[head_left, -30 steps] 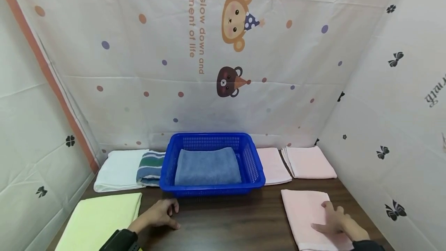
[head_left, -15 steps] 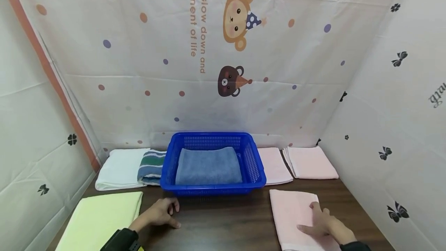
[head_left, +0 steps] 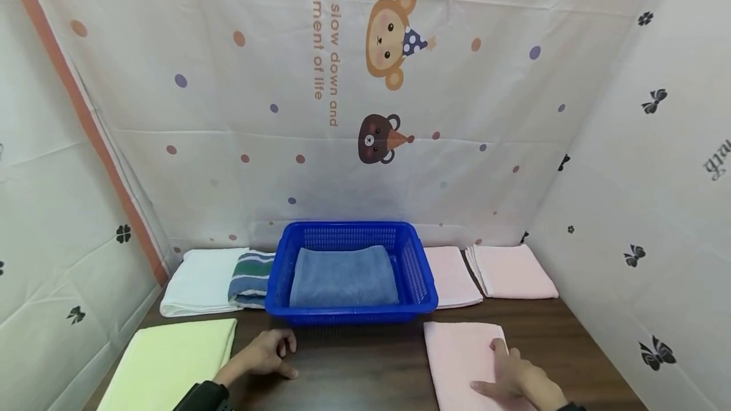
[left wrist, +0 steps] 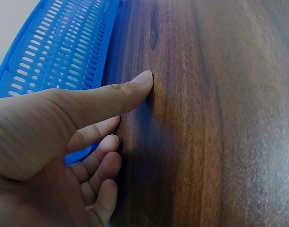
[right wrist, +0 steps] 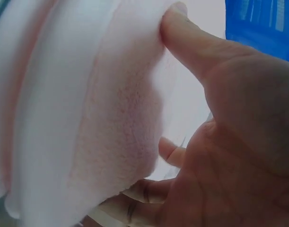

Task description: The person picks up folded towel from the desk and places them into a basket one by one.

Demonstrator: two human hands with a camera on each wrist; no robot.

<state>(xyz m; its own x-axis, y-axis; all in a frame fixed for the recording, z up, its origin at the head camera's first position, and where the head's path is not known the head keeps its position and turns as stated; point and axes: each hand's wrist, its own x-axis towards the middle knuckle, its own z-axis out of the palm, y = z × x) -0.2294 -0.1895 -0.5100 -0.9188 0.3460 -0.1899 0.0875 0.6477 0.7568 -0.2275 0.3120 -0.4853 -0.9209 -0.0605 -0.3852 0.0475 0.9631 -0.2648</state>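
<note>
My right hand [head_left: 516,376] holds a folded pink towel [head_left: 457,360] at its right side, on the dark wooden table. In the right wrist view the thumb lies over the fluffy pink towel [right wrist: 120,113], while the lower fingers reach behind its edge and are partly hidden. My left hand [head_left: 265,354] rests on the wood with loosely bent fingers and holds nothing; its thumb [left wrist: 120,97] is stretched out in the left wrist view. Just beyond it stands a blue plastic basket [head_left: 422,271], with a folded blue towel [head_left: 345,278] inside.
A folded yellow-green towel [head_left: 171,360] lies left of the left hand. Along the back are a white towel [head_left: 202,281] and a striped towel [head_left: 251,278] left of the basket, and two pink towels, one [head_left: 451,274] beside it, another [head_left: 514,271] farther right. Printed curtains [head_left: 320,170] enclose the table.
My right hand has moved left, and the front pink towel has slid left with it toward the table's middle. My left hand has stayed almost still.
</note>
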